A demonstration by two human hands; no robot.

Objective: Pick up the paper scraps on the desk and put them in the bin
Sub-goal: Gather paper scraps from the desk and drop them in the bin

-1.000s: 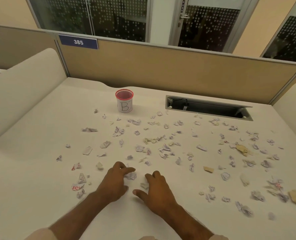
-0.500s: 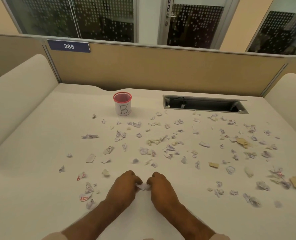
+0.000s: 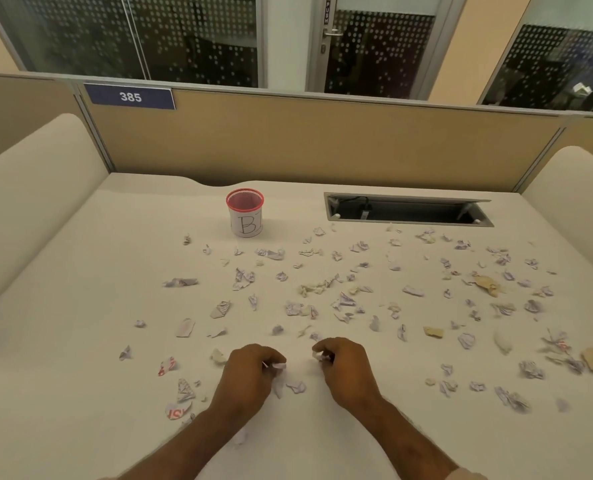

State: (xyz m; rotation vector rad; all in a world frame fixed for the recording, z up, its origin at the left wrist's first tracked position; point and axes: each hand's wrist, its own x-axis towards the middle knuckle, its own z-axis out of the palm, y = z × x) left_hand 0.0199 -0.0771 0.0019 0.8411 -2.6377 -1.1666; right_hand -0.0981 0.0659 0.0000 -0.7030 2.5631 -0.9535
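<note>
Several crumpled paper scraps (image 3: 343, 303) lie scattered over the white desk (image 3: 63, 341). The bin (image 3: 245, 212) is a small red-rimmed mesh cup with a paper label marked "B", upright at the back centre. My left hand (image 3: 250, 372) is near the front edge, fingers pinched on a small white scrap (image 3: 278, 366). My right hand (image 3: 343, 368) is beside it, a little apart, fingers curled around another white scrap (image 3: 317, 356). One loose scrap (image 3: 297, 386) lies on the desk between the two hands.
An open cable slot (image 3: 406, 211) is cut into the desk at the back right. A tan partition (image 3: 305, 143) with a "385" sign (image 3: 130, 97) closes the back. Curved white dividers (image 3: 35, 188) rise on both sides. Red-printed scraps (image 3: 175, 410) lie front left.
My hands were flat on the desk, came together over one scrap, and have drawn apart, each now holding a piece. The view has shifted slightly.
</note>
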